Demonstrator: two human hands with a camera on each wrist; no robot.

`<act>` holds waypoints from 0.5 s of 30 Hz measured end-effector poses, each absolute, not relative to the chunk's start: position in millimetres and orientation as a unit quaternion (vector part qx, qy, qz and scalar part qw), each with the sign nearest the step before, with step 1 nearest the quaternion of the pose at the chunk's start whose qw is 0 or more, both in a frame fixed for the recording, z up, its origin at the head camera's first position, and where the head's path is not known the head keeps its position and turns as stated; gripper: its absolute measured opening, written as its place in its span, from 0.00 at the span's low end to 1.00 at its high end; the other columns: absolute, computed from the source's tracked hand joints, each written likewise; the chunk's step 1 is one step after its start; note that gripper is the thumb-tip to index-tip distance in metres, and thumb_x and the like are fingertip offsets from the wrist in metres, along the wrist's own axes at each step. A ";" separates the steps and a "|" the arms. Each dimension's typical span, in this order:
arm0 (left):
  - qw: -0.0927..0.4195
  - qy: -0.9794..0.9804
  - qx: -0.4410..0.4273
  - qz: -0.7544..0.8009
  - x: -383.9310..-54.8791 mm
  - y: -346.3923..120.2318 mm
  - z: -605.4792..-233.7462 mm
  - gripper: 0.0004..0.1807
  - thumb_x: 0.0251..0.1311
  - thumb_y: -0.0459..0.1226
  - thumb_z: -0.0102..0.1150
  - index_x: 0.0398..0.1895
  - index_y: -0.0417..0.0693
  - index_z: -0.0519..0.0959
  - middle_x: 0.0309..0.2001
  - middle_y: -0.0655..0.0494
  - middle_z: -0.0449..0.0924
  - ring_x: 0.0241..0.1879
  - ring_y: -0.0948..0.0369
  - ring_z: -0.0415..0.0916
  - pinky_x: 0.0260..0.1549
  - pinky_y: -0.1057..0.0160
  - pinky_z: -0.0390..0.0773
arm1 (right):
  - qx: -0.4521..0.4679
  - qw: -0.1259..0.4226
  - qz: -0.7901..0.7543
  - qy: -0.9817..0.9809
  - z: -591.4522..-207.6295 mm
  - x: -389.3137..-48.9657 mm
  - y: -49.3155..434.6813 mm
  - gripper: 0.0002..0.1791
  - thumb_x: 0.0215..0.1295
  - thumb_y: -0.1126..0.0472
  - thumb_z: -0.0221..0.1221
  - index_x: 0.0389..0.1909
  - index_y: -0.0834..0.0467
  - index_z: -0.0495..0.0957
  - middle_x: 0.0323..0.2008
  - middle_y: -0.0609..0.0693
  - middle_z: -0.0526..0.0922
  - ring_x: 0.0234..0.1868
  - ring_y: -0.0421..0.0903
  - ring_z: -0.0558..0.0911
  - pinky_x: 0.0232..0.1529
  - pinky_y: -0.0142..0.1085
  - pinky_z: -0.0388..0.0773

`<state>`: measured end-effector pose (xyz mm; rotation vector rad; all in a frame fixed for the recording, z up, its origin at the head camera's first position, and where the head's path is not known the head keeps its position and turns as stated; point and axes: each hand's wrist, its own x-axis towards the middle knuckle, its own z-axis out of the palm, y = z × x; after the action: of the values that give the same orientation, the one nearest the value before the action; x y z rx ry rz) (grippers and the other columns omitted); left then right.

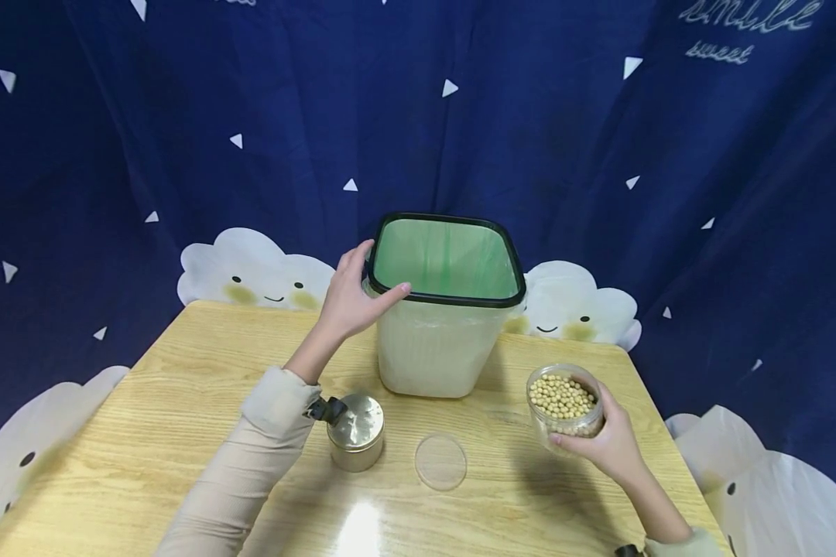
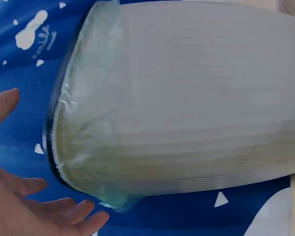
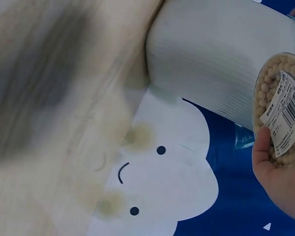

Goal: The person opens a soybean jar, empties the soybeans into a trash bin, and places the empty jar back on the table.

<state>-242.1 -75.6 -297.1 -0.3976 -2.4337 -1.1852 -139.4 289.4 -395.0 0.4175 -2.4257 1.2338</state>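
Note:
Above the table on the right, my right hand point(image 1: 609, 441) grips a clear jar point(image 1: 564, 425) by its side, the thumb across the front. It is open at the top and nearly full of round pale-yellow beans point(image 1: 561, 396). A barcode label point(image 3: 287, 113) shows on the jar's underside in the right wrist view. With fingers spread, my left hand point(image 1: 351, 302) is at the left of a tall white bin's black rim point(image 1: 453, 300); in the left wrist view that hand point(image 2: 24, 206) curls round nothing. A pale green bag point(image 1: 446, 255) lines the bin.
A round gold tin point(image 1: 357, 449) with a shiny lid stands below my left wrist. A flat clear round lid point(image 1: 440, 462) lies on the wooden table point(image 1: 501, 518) in front of the bin. Behind hangs a dark blue curtain point(image 1: 418, 116) with white clouds and triangles.

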 end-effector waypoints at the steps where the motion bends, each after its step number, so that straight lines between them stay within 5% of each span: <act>1: 0.189 -0.874 -0.136 -0.427 -244.6 -74.8 -297.4 0.47 0.47 0.55 0.61 0.67 0.44 0.55 0.64 0.42 0.56 0.62 0.47 0.56 0.57 0.47 0.60 | 0.149 0.194 0.440 -0.864 -392.8 -140.5 289.9 0.49 0.28 0.70 0.74 0.60 0.62 0.64 0.51 0.57 0.71 0.48 0.28 0.68 0.44 0.18 0.64; 11: 0.135 -0.890 -0.112 -0.421 -256.5 -70.8 -304.7 0.51 0.47 0.55 0.62 0.68 0.38 0.52 0.66 0.40 0.52 0.64 0.48 0.52 0.59 0.49 0.57 | 0.175 0.218 0.449 -0.849 -364.6 -155.9 289.6 0.48 0.27 0.75 0.72 0.59 0.65 0.64 0.51 0.41 0.69 0.49 0.29 0.68 0.46 0.18 0.62; 15: 0.129 -0.890 -0.106 -0.425 -257.3 -70.6 -305.9 0.51 0.46 0.54 0.63 0.67 0.36 0.52 0.65 0.40 0.53 0.64 0.48 0.52 0.60 0.50 0.57 | 0.192 0.234 0.443 -0.844 -350.8 -163.2 288.9 0.50 0.25 0.76 0.71 0.60 0.65 0.63 0.51 0.43 0.70 0.50 0.30 0.67 0.47 0.19 0.61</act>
<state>-257.3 -70.6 -305.9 -0.3093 -2.5863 -1.2345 -163.2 288.9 -350.8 0.5262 -2.3180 1.2152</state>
